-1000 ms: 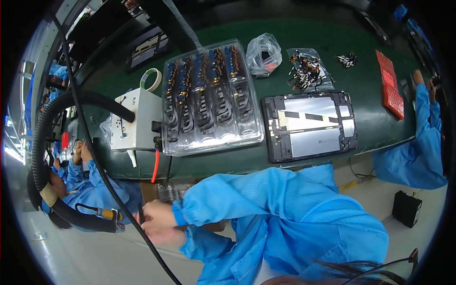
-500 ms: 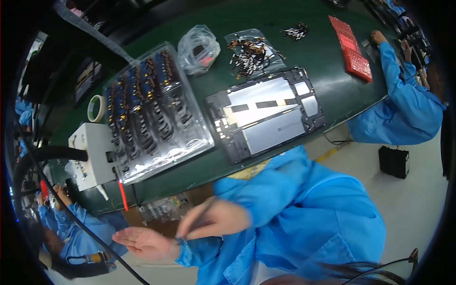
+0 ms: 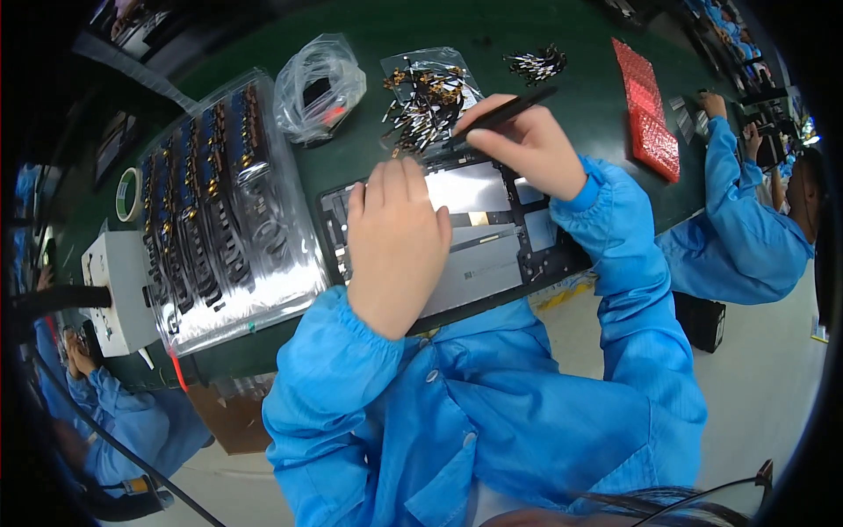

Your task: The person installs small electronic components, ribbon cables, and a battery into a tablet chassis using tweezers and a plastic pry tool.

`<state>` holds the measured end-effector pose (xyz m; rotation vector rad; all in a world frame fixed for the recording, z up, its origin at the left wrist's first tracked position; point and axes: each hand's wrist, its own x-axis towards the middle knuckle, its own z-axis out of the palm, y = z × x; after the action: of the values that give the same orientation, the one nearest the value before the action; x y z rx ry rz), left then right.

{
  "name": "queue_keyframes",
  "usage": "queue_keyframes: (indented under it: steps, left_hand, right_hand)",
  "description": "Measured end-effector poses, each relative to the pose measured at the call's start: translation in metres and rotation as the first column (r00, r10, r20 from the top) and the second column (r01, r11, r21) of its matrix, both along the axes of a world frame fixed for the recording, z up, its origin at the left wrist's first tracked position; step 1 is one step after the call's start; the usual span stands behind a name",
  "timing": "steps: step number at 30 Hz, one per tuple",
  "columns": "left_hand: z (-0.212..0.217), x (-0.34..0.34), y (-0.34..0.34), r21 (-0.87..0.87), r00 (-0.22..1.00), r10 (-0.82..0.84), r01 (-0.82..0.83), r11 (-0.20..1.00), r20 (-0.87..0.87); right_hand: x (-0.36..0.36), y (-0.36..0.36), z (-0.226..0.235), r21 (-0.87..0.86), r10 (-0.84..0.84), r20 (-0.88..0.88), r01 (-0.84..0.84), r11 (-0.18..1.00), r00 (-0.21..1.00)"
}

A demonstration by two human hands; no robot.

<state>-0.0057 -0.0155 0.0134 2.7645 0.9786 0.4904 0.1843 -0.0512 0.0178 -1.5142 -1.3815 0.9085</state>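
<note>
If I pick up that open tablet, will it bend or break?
The open tablet would probably stay stiff, being a flat, framed slab. It might scratch easily, since its insides show. It likely won't roll, because it lies flat on the green table.

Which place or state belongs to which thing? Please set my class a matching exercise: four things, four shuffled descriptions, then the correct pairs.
Column one
1. Left hand
2. Right hand
3. Red bubble-wrap
4. Roll of tape

Column two
A. Left of the clear plastic tray
B. Gripping a slim black tool
C. On the green table, farther right than the opened device
D. Back upward, over the opened device's left part

Pairs: 1-D, 2-B, 3-C, 4-A
</note>
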Motion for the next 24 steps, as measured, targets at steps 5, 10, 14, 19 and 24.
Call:
queue_keyframes:
  steps: [5,10,14,19,24]
  left_hand:
    - [-0.007,0.001,0.002,-0.026,1.000,0.014,-0.014,1.000,-0.010]
    - [-0.009,0.000,0.011,-0.176,0.999,-0.030,0.034,0.984,0.028]
    - [-0.008,-0.002,0.010,-0.164,0.997,-0.076,0.075,0.983,0.004]
    - [-0.006,-0.004,0.009,-0.118,0.995,-0.055,0.045,0.992,-0.078]
    - [-0.011,-0.006,0.007,-0.128,0.997,-0.025,0.016,0.992,-0.069]
  right_hand:
    - [-0.003,-0.002,-0.013,0.038,0.106,0.082,-0.109,0.993,0.991]
    - [-0.006,-0.003,-0.016,0.014,0.104,0.109,-0.106,0.994,0.989]
    - [-0.007,-0.003,-0.014,0.018,0.108,0.141,-0.111,0.994,0.984]
    - [-0.006,-0.007,-0.014,0.016,0.085,0.103,-0.087,0.996,0.991]
    - [-0.003,-0.008,-0.013,0.017,0.077,0.101,-0.079,0.997,0.992]
